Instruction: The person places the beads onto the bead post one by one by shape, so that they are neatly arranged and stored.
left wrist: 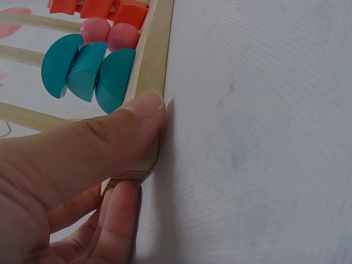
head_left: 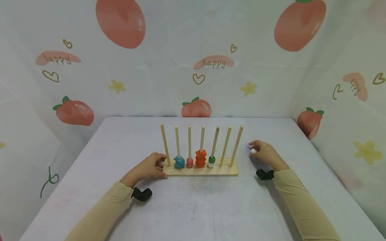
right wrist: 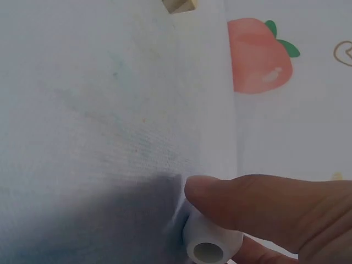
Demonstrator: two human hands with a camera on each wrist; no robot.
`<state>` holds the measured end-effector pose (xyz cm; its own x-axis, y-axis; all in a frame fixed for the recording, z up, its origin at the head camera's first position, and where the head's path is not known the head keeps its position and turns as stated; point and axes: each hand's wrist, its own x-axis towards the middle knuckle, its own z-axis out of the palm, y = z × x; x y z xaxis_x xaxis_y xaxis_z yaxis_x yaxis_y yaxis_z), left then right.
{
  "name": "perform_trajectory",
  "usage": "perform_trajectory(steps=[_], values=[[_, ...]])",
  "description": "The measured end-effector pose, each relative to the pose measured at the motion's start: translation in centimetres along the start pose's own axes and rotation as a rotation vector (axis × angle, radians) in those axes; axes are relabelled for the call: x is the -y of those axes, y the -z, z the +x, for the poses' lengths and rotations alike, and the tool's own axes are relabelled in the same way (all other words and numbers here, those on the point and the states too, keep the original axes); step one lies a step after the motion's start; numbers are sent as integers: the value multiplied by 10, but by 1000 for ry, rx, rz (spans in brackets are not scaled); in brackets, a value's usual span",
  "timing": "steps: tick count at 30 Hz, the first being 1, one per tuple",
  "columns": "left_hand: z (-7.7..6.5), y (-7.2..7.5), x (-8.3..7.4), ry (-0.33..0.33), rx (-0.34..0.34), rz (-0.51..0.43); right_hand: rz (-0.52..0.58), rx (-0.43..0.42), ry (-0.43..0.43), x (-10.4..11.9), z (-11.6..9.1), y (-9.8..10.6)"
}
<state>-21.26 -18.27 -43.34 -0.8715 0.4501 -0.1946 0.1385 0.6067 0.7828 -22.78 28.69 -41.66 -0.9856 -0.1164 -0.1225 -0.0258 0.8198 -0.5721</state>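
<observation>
A wooden rack [head_left: 202, 171] with several upright pegs stands mid-table. Its pegs carry teal pieces [head_left: 179, 162], pink beads [head_left: 189, 163], an orange stack [head_left: 200, 158] and a green-and-white bead [head_left: 211, 162]. My left hand [head_left: 151, 166] grips the rack's left end, thumb [left wrist: 129, 124] on the base's [left wrist: 154, 66] front edge and fingers [left wrist: 118, 220] curled round its corner, next to the teal pieces [left wrist: 91, 69]. My right hand [head_left: 263, 153] rests on the table right of the rack and pinches a small white ring bead [head_left: 253, 151], seen close under the thumb as white bead [right wrist: 212, 242].
The pale table [head_left: 199, 207] is hemmed in by a peach-print cloth backdrop [head_left: 196, 67] at the back and both sides. The two rightmost pegs [head_left: 231, 145] and the leftmost carry nothing. A corner of the rack [right wrist: 179, 5] shows at the top of the right wrist view.
</observation>
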Motion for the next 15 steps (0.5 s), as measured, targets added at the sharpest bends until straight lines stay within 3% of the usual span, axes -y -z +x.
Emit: perform_trajectory(steps=[15], values=[[1,0,2,-10,0,10,-37,-16,7,-1,1,-2]])
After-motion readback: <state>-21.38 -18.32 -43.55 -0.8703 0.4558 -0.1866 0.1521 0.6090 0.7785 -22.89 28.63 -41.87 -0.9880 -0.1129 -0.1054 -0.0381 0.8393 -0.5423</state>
